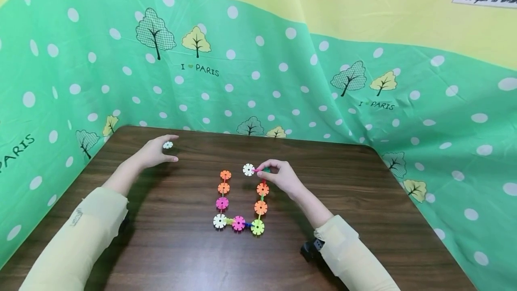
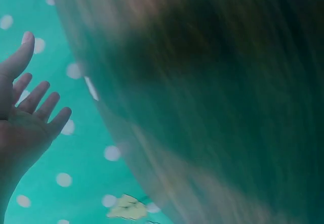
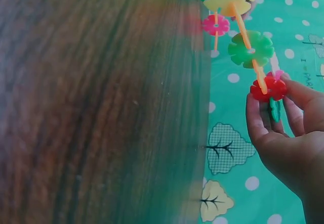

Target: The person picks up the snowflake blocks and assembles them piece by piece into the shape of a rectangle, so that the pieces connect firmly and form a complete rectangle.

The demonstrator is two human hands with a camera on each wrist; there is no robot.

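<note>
A chain of notched plastic snowflake discs point(image 1: 260, 208), in orange, pink, white and yellow-green, forms a U on the brown table point(image 1: 181, 255). At its far right end my right hand point(image 1: 282, 176) grips the chain by its linked discs, thumb and fingers close around a pink one seen edge-on. A white disc point(image 1: 248, 169) sticks out left of those fingertips. In the right wrist view the fingers hold the chain beside a red disc point(image 3: 268, 87). My left hand point(image 1: 153, 152) reaches over the far left, thumb and fingers spread around a loose white disc point(image 1: 167, 145) without closing on it.
Behind the table hangs a green and yellow curtain point(image 1: 250, 89) with white dots and printed trees. A black device point(image 1: 311, 249) sits at the right sleeve. The chain's left arm ends in an orange disc point(image 1: 225, 174).
</note>
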